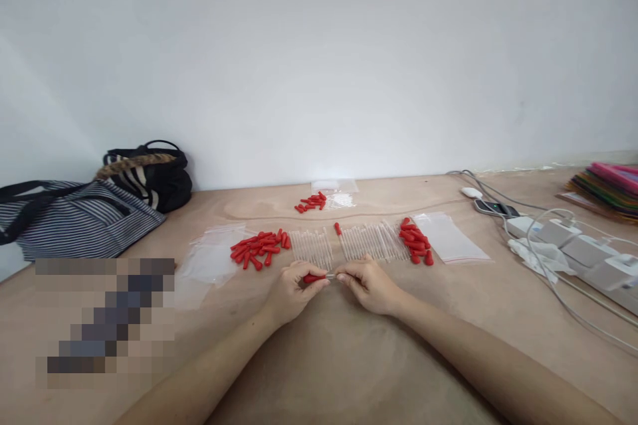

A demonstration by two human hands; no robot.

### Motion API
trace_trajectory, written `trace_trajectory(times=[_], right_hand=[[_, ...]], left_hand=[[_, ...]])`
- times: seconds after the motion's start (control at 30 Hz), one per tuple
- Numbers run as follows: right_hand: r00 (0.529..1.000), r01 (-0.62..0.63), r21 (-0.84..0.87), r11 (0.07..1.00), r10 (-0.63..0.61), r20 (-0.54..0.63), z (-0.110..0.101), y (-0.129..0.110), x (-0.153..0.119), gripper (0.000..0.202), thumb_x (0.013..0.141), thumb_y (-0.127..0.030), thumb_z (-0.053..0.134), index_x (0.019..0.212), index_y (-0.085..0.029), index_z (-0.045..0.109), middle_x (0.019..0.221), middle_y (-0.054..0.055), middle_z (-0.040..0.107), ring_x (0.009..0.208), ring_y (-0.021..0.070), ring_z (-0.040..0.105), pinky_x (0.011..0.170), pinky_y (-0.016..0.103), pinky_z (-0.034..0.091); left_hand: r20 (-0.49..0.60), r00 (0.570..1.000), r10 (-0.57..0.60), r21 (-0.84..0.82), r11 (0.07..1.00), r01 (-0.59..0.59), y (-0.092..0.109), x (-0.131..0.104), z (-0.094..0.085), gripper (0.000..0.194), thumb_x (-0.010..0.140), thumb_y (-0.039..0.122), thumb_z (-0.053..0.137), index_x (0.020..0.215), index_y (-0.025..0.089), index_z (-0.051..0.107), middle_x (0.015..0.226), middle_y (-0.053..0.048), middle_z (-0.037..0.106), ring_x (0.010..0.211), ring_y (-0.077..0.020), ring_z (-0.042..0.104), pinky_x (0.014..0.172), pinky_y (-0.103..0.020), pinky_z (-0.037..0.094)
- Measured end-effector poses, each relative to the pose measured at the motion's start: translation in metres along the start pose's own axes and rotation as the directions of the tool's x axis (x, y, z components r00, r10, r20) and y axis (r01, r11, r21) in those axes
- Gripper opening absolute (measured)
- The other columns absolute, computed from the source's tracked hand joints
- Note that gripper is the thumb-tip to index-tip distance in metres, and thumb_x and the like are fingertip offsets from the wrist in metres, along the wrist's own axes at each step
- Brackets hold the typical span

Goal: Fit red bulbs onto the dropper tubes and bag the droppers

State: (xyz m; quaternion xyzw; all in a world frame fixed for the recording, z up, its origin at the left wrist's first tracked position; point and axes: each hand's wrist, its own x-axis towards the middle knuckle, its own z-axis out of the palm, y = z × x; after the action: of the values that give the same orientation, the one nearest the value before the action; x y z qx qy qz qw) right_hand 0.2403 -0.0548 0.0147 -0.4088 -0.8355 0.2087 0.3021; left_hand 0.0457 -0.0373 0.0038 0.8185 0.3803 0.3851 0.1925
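Observation:
My left hand (294,289) pinches a red rubber dropper bulb (313,278) between thumb and fingers. Opposite it, my right hand (367,284) is closed on a thin clear dropper tube (331,275), whose end meets the bulb's mouth. How far the tube sits inside the bulb is hidden. Just beyond my hands lie two rows of clear tubes, one on the left (312,247) and a longer one on the right (373,241). One tube between them carries a red bulb (337,228). Loose red bulbs form a left pile (259,247) and a right pile (415,239).
Clear plastic bags lie at left (212,255) and right (451,239). Farther back are another bag (339,186) and small red bulbs (312,201). A striped bag (84,216) and a black bag (169,179) stand left. A power strip (573,246) with cables lies right, near colourful sheets (605,189).

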Motion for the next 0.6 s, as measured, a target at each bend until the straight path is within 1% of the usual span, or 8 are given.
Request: trace_trajectory(times=[0.13, 0.2, 0.27, 0.3, 0.37, 0.4, 0.5, 0.6], right_hand=[[0.996, 0.083, -0.147, 0.986, -0.081, 0.022, -0.006, -0.002, 0.001, 0.021, 0.083, -0.023, 0.045, 0.087, -0.019, 0.064, 0.077, 0.006, 0.061, 0.077, 0.0163, 0.052, 0.068, 0.027, 0.034], [0.998, 0.053, -0.181, 0.982, -0.046, 0.042, -0.008, -0.003, 0.003, 0.018, 0.081, -0.021, 0.047, 0.082, -0.018, 0.065, 0.074, 0.005, 0.061, 0.074, 0.0161, 0.052, 0.066, 0.026, 0.035], [0.995, -0.093, -0.134, 0.987, 0.095, 0.010, -0.007, -0.003, 0.009, 0.018, 0.079, -0.017, 0.046, 0.082, -0.017, 0.064, 0.073, 0.005, 0.062, 0.068, 0.0141, 0.054, 0.062, 0.023, 0.037], [0.980, -0.198, -0.107, 0.974, 0.197, -0.022, -0.006, -0.002, 0.014, 0.018, 0.079, -0.015, 0.046, 0.085, -0.016, 0.063, 0.071, 0.004, 0.062, 0.065, 0.0133, 0.055, 0.061, 0.022, 0.037], [0.923, -0.382, -0.088, 0.920, 0.375, -0.090, -0.004, 0.001, 0.026, 0.023, 0.077, -0.014, 0.048, 0.097, -0.014, 0.059, 0.067, 0.002, 0.062, 0.062, 0.0130, 0.056, 0.060, 0.021, 0.038], [0.898, -0.437, -0.098, 0.894, 0.426, -0.114, -0.002, 0.003, 0.034, 0.027, 0.075, -0.013, 0.050, 0.102, -0.012, 0.057, 0.067, 0.002, 0.063, 0.063, 0.0134, 0.057, 0.061, 0.021, 0.039], [0.866, -0.497, -0.135, 0.857, 0.478, -0.150, 0.002, 0.009, 0.054, 0.028, 0.077, -0.015, 0.049, 0.104, -0.010, 0.053, 0.073, 0.006, 0.064, 0.069, 0.0151, 0.059, 0.063, 0.022, 0.039], [0.843, -0.536, -0.179, 0.825, 0.507, -0.181, 0.007, 0.012, 0.065, 0.023, 0.083, -0.022, 0.043, 0.100, -0.011, 0.053, 0.085, 0.012, 0.064, 0.077, 0.0188, 0.060, 0.065, 0.025, 0.039]], left_hand=[[0.067, 0.998, -0.013, 0.050, 0.999, 0.010, 0.002, 0.002, -0.005, 0.013, 0.076, 0.030, 0.058, 0.082, 0.020, 0.063, 0.071, -0.001, 0.065, 0.070, -0.0161, 0.059, 0.070, -0.030, 0.045], [0.049, 0.999, -0.003, 0.107, 0.994, -0.002, 0.001, 0.003, -0.010, 0.026, 0.073, 0.033, 0.061, 0.096, 0.021, 0.059, 0.083, -0.002, 0.065, 0.079, -0.0188, 0.059, 0.078, -0.035, 0.043], [-0.053, 0.999, -0.008, 0.172, 0.985, 0.017, -0.004, 0.006, -0.015, 0.042, 0.071, 0.036, 0.062, 0.109, 0.021, 0.051, 0.096, -0.005, 0.063, 0.089, -0.0217, 0.056, 0.084, -0.039, 0.040], [-0.120, 0.993, -0.017, 0.198, 0.979, 0.040, -0.008, 0.007, -0.018, 0.044, 0.072, 0.037, 0.060, 0.111, 0.020, 0.050, 0.099, -0.006, 0.061, 0.092, -0.0224, 0.055, 0.085, -0.039, 0.039], [-0.242, 0.970, -0.027, 0.241, 0.967, 0.087, -0.018, 0.009, -0.025, 0.033, 0.075, 0.036, 0.055, 0.104, 0.019, 0.053, 0.097, -0.007, 0.059, 0.091, -0.0222, 0.054, 0.082, -0.038, 0.040], [-0.289, 0.957, -0.024, 0.271, 0.957, 0.106, -0.022, 0.010, -0.029, 0.026, 0.077, 0.034, 0.053, 0.097, 0.018, 0.056, 0.094, -0.007, 0.059, 0.089, -0.0219, 0.055, 0.080, -0.037, 0.041], [-0.369, 0.929, -0.010, 0.412, 0.895, 0.174, -0.032, 0.009, -0.040, 0.014, 0.076, 0.031, 0.053, 0.081, 0.020, 0.061, 0.089, -0.005, 0.059, 0.085, -0.0222, 0.054, 0.079, -0.038, 0.039], [-0.345, 0.936, -0.072, 0.563, 0.782, 0.267, -0.034, 0.004, -0.053, 0.011, 0.074, 0.029, 0.056, 0.079, 0.022, 0.063, 0.090, -0.005, 0.058, 0.088, -0.0240, 0.052, 0.079, -0.040, 0.034]])
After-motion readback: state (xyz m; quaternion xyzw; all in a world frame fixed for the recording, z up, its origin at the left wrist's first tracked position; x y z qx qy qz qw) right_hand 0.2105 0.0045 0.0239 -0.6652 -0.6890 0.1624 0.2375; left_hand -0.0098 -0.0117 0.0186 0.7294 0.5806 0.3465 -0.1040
